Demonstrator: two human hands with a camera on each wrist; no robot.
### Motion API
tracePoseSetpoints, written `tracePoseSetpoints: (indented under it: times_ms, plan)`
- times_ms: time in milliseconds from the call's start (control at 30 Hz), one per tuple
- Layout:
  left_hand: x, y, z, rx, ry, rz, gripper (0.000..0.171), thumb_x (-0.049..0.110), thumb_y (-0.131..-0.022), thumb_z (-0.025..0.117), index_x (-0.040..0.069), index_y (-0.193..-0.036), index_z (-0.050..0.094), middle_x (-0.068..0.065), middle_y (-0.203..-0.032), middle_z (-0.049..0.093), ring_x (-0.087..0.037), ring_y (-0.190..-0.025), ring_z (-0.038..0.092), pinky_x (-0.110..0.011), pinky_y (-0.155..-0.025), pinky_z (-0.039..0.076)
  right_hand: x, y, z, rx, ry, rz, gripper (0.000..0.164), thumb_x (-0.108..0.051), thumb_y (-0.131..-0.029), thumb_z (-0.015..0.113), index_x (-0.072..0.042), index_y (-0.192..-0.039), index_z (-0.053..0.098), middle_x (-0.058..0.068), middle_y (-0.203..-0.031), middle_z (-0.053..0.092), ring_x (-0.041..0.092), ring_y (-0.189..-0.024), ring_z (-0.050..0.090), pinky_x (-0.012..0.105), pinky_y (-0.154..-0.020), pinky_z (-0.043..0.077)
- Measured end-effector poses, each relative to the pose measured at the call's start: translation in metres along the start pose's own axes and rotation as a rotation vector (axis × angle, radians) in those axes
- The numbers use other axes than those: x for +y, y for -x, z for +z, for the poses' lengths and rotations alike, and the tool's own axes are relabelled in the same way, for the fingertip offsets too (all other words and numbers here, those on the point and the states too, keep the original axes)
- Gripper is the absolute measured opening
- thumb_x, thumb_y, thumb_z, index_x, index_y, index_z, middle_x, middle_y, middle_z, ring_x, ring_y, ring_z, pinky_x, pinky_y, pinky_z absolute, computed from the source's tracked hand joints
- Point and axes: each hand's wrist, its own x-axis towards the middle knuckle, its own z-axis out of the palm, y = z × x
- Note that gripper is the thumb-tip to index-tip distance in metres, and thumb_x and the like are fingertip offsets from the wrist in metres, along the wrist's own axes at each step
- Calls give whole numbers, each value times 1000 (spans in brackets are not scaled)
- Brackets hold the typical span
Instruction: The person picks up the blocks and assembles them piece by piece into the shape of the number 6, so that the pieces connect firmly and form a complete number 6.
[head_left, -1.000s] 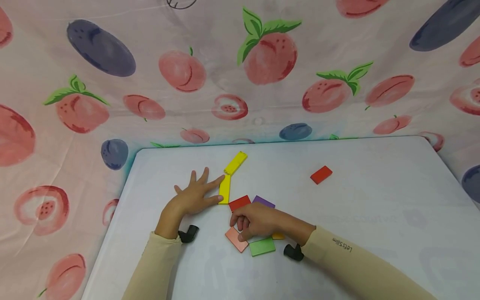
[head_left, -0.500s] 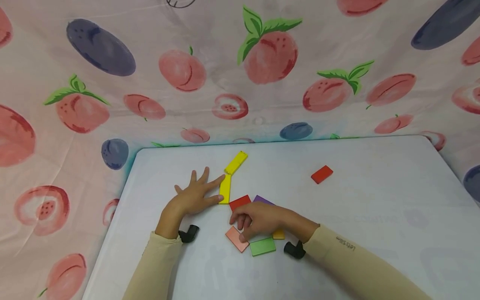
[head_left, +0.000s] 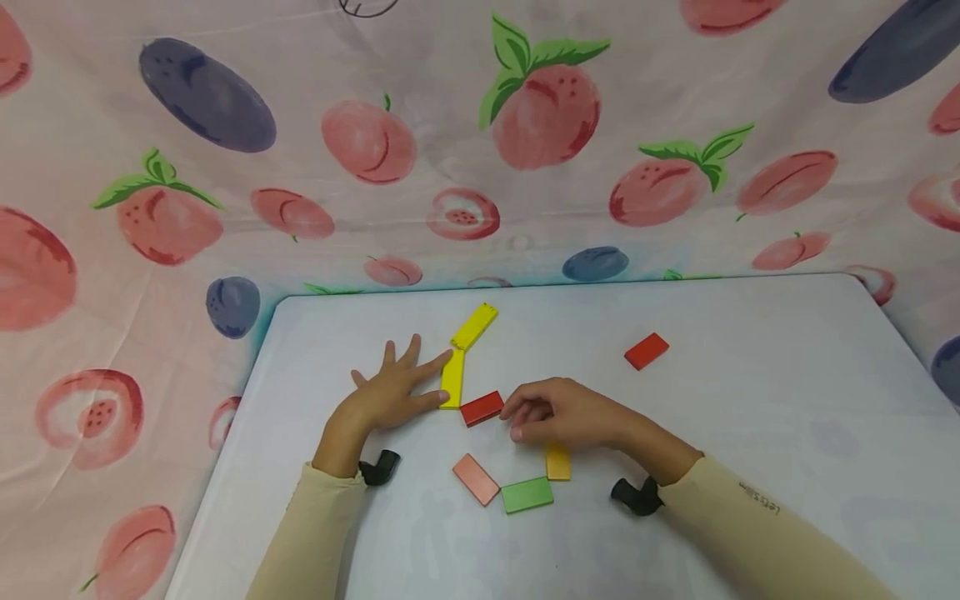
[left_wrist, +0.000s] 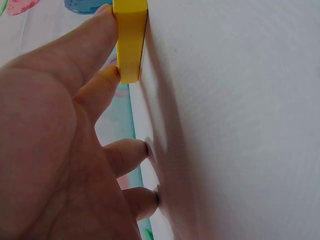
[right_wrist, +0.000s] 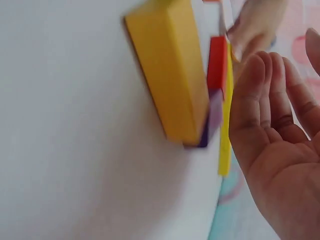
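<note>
My left hand (head_left: 386, 396) rests on the table with fingers spread. Its thumb and index fingertip touch the left side of the lower yellow block (head_left: 452, 383), as the left wrist view also shows. My right hand (head_left: 573, 414) is above the tabletop with loosely bent fingers and holds nothing. Its fingertips are beside the right end of a red block (head_left: 482, 408). A purple block (right_wrist: 215, 110), hidden by this hand in the head view, shows in the right wrist view. Around it lie an orange-yellow block (head_left: 558, 463), a green block (head_left: 527, 495) and a salmon-pink block (head_left: 476, 479).
A second yellow block (head_left: 474, 326) meets the far end of the lower one at an angle. Another red block (head_left: 647, 351) lies apart on the right of the white table (head_left: 750, 383). Behind stands a fruit-patterned cloth (head_left: 420, 67).
My right hand has left the salmon-pink block and moved right and away from me, uncovering the red block and the orange-yellow one. The left hand stays on the yellow block.
</note>
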Motion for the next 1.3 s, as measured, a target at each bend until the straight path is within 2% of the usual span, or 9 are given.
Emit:
tracePoseSetpoints:
  times_ms: [133,367,500,700,1000,1133,1300]
  plan:
    - [-1,0,-1,-3,8,4,71,60,-96,60,49,-158,28,-11,-174,4,-51,-156,-8,-92,-100,-3,2,14,-16,116,-2,21,28,-31,-94,74,-16,-118,72,-5,-101,72,17,-98,65,31,-87,56]
    - [0,1,-1,-1,25,6,71,60,-95,60,50,-157,27,-10,-174,3,-50,-156,-9,-92,-100,-4,11,33,-43,381,23,81,36,-35,-92,77,-19,-123,70,-1,-100,70,21,-95,65,34,-78,58]
    - [0,1,0,3,32,9,70,60,-96,60,50,-157,28,-10,-174,3,-50,-156,-10,-92,-100,-4,19,42,-57,485,83,102,42,-43,-91,77,-20,-125,68,0,-104,70,20,-100,64,34,-81,56]
    - [-1,1,0,3,23,11,70,60,-96,60,49,-158,28,-11,-174,4,-51,-156,-9,-92,-100,-3,30,55,-72,540,99,176,53,-50,-90,76,-18,-131,65,3,-111,69,24,-103,65,31,-80,57]
    - [1,1,0,4,13,14,70,59,-96,60,48,-158,29,-12,-174,5,-51,-156,-8,-92,-100,-2,50,68,-90,606,117,242,54,-48,-93,73,-14,-133,63,7,-110,70,27,-96,65,30,-76,56]
    - [1,1,0,3,17,11,71,59,-96,60,49,-158,28,-11,-174,4,-51,-156,-8,-92,-100,-3,62,71,-97,616,102,294,62,-56,-92,71,-14,-136,61,10,-118,66,27,-106,59,27,-75,55]
    - [0,0,0,1,11,8,71,60,-95,60,49,-158,28,-11,-174,4,-51,-156,-8,-92,-100,-3,75,73,-104,618,53,351,66,-54,-93,70,-14,-143,56,14,-128,62,32,-119,55,27,-78,56]
